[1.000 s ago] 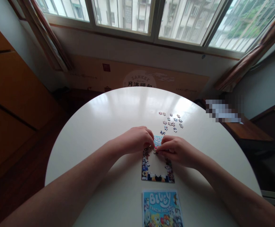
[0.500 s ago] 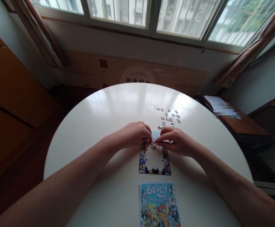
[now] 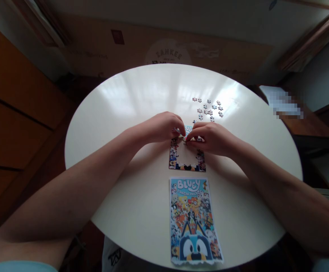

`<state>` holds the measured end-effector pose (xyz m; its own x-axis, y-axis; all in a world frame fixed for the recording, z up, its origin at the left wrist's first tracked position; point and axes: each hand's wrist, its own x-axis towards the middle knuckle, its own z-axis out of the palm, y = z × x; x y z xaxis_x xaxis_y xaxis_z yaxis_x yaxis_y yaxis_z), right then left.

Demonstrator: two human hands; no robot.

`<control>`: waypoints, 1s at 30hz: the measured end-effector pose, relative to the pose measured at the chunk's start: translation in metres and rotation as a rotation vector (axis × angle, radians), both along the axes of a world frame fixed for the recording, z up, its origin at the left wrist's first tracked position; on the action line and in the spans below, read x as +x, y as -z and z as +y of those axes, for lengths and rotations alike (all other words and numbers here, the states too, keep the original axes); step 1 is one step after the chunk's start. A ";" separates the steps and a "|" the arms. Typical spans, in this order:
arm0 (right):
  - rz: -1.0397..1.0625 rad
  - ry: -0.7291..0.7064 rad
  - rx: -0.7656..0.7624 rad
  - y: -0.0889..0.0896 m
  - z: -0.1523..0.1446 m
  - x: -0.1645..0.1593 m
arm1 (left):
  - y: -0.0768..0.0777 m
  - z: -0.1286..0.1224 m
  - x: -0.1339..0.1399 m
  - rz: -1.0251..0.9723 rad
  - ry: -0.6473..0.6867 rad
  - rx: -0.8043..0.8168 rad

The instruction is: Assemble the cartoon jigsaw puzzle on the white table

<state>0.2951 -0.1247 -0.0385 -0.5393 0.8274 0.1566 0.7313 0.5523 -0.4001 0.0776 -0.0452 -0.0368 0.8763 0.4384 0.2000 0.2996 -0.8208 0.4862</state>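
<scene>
A partly assembled jigsaw puzzle (image 3: 202,161) lies on the table, its edge filled in and its middle showing white tabletop. My left hand (image 3: 168,126) reaches over its upper left part, fingers bent into a pinch. From the other side, my right hand (image 3: 209,138) has its thumb and forefinger pinched together. A small jigsaw piece (image 3: 184,139) shows between the two sets of fingertips, just under the puzzle's blue top; fingers partly hide it. Below the puzzle lies a printed picture sheet (image 3: 192,219) titled "Bluey", with a torn bottom edge.
Several loose jigsaw pieces (image 3: 209,112) are scattered beyond my right hand. Everything rests on a white oval table (image 3: 119,102). A brown side table (image 3: 308,122) with a pale sheet stands to the right, and an orange-brown cabinet (image 3: 17,102) to the left.
The view has tilted down, so the windows are gone and the whole picture sheet shows. Both hands remain at the puzzle's upper part, with only slight finger movement.
</scene>
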 end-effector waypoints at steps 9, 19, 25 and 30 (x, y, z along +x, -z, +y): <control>0.143 -0.013 -0.063 0.007 0.006 0.002 | 0.001 0.001 -0.002 -0.051 -0.005 -0.002; 0.200 -0.042 -0.064 0.005 0.007 0.001 | -0.008 0.013 -0.014 -0.291 -0.298 0.003; 0.392 0.122 0.140 -0.001 0.010 0.015 | 0.000 0.026 -0.020 -0.484 -0.592 -0.009; 0.631 0.427 0.426 -0.004 0.016 0.038 | 0.008 0.034 -0.022 -0.608 -0.717 -0.089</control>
